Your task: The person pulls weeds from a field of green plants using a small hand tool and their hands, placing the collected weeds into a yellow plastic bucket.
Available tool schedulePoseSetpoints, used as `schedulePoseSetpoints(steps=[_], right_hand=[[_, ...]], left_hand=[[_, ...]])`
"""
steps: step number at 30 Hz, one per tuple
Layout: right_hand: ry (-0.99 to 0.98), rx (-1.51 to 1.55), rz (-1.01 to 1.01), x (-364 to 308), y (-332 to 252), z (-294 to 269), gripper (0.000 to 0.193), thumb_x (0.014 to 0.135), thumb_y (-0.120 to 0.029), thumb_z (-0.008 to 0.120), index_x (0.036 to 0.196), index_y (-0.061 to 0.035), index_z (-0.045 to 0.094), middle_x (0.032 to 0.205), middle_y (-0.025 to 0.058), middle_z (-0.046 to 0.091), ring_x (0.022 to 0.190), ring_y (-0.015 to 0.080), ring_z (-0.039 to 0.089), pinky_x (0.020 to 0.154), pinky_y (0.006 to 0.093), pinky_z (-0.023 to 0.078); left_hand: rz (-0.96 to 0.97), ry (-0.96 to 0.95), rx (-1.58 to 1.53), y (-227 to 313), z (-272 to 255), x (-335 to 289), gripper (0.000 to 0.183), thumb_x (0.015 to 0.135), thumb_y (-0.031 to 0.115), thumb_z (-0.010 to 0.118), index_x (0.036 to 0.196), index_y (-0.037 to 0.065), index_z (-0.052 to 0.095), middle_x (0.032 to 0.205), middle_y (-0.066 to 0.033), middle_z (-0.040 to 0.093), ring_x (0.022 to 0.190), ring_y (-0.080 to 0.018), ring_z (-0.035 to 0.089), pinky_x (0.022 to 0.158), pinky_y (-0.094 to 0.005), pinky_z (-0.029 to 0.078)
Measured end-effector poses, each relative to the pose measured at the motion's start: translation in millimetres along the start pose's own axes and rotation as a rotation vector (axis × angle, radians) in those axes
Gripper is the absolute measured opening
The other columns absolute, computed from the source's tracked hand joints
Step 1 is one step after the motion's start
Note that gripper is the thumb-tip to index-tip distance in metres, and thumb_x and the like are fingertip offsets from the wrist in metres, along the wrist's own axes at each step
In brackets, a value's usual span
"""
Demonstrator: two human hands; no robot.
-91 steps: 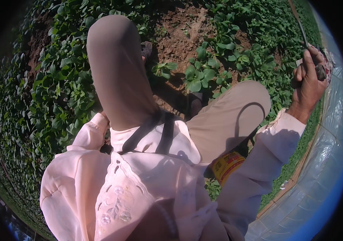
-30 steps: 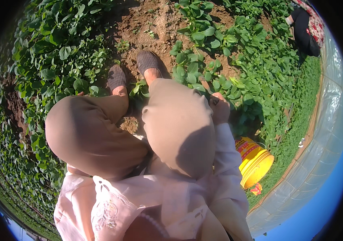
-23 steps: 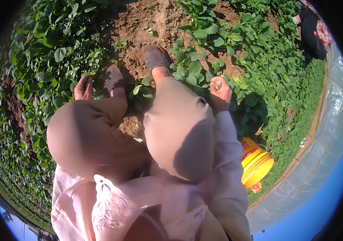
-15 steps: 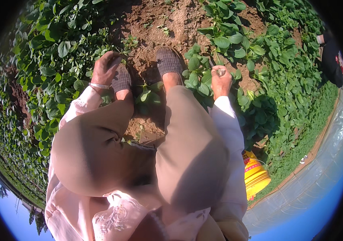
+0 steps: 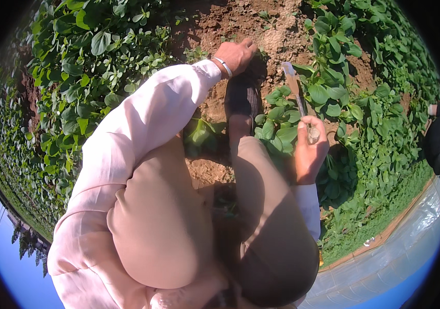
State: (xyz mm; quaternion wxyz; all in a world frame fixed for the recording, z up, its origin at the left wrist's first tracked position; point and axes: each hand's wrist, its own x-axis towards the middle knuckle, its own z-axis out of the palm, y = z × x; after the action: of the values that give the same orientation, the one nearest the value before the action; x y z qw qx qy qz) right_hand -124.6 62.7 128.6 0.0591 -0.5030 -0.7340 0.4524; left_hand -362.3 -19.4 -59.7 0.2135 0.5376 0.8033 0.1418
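My right hand (image 5: 310,154) is closed around the handle of a small hand trowel (image 5: 293,85). Its round handle end shows in the grip, and its flat metal blade points away from me beside the leafy green plants (image 5: 276,121). Ahead of my shoe (image 5: 243,98), my left hand (image 5: 236,55) is stretched across to the bare soil, back of the hand up. Its fingers are bent down by a small green sprout, and the fingertips are hidden, so what they pinch cannot be made out.
Dense low greens (image 5: 91,77) grow on the left, and another leafy bed (image 5: 379,129) lies on the right. Brown soil (image 5: 276,41) runs between them. Plastic sheeting (image 5: 405,242) borders the field. A dark-clothed person (image 5: 439,139) shows at the right edge.
My left hand has moved right and forward from beside the left shoe to the soil ahead. The right hand has shifted right and nearer to me, bringing the trowel blade into plain sight.
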Motion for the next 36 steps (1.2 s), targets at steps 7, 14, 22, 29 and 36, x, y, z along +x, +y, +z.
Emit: schedulePoseSetpoints(steps=[7,14,22,29,36], right_hand=[[-0.209,-0.117,-0.205,44,-13,42,0.007,0.091,-0.004,0.063,0.098,-0.0053,0.062,0.066,-0.0007,0.055,0.060,0.0054,0.050,0.057,0.0252,0.043],[-0.480,-0.132,-0.427,48,-18,77,0.020,0.080,0.000,0.065,0.098,-0.0082,0.061,0.070,0.0169,0.063,0.068,0.0385,0.064,0.059,0.0414,0.048],[-0.530,-0.157,-0.456,48,-7,137,0.026,0.078,-0.003,0.066,0.101,-0.0131,0.060,0.073,0.0184,0.063,0.075,0.0435,0.062,0.066,0.0479,0.048],[-0.549,-0.077,-0.364,46,-20,91,0.014,0.085,-0.001,0.064,0.098,-0.0062,0.060,0.067,0.0149,0.058,0.059,0.0292,0.063,0.055,0.0345,0.046],[-0.594,-0.136,-0.324,52,-25,116,0.024,0.079,0.002,0.064,0.100,-0.0080,0.061,0.071,0.0181,0.061,0.066,0.0342,0.066,0.057,0.0382,0.048]], left_hand=[[0.054,-0.145,-0.365,6,-41,-96,0.024,0.094,0.020,0.054,0.113,0.006,0.050,0.096,-0.0209,0.062,0.092,-0.0437,0.060,0.074,-0.0508,0.050],[-0.209,0.309,-0.322,-80,-82,-112,0.019,0.093,0.016,0.057,0.106,0.002,0.054,0.082,-0.0214,0.063,0.082,-0.0448,0.060,0.066,-0.0466,0.048],[-0.215,-0.034,-0.064,-76,-39,-107,0.043,0.085,0.035,0.069,0.119,0.012,0.058,0.098,-0.0151,0.065,0.090,-0.0383,0.064,0.074,-0.0453,0.053],[-0.700,0.140,-1.081,-100,-48,-115,0.029,0.099,0.025,0.060,0.120,0.006,0.063,0.089,-0.0004,0.063,0.070,-0.0100,0.050,0.058,-0.0270,0.044],[-0.686,0.441,-1.127,-126,-85,-169,0.022,0.102,0.016,0.051,0.119,0.005,0.058,0.106,-0.0013,0.067,0.070,-0.0046,0.050,0.060,-0.0197,0.043]])
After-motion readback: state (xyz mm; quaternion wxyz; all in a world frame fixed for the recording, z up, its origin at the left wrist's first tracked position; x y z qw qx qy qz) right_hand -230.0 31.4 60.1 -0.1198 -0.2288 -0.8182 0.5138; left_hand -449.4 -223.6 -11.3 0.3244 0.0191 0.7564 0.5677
